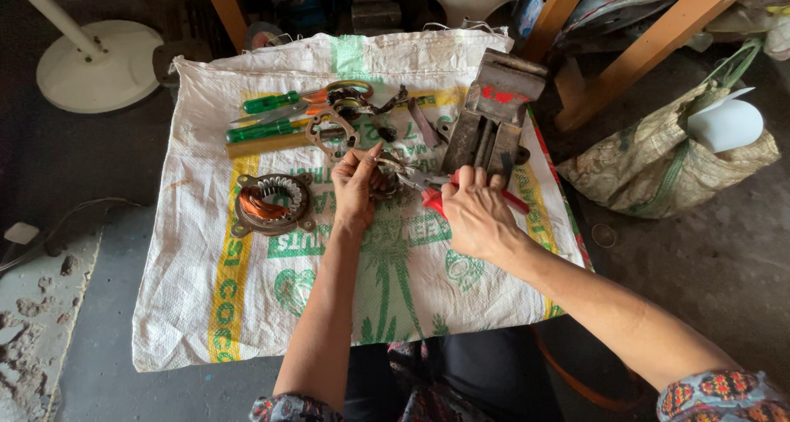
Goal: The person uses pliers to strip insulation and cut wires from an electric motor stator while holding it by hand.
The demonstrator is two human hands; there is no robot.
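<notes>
My left hand (pixel 356 187) pinches a small round metal part (pixel 387 179) above the white woven sack (pixel 247 307). Red-handled pliers (pixel 429 193) are gripped in my right hand (pixel 476 212), their jaws pointing left onto that part. A motor stator with copper windings (pixel 271 203) lies to the left of my left hand. Just behind my right hand stands a grey metal vise (pixel 494 109).
Green-handled screwdrivers (pixel 267 117), a flat metal plate (pixel 329 130) and small loose parts lie at the back of the sack. A white fan base (pixel 97 64) stands far left, a woven bag (pixel 666 158) right, wooden legs (pixel 650 43) behind.
</notes>
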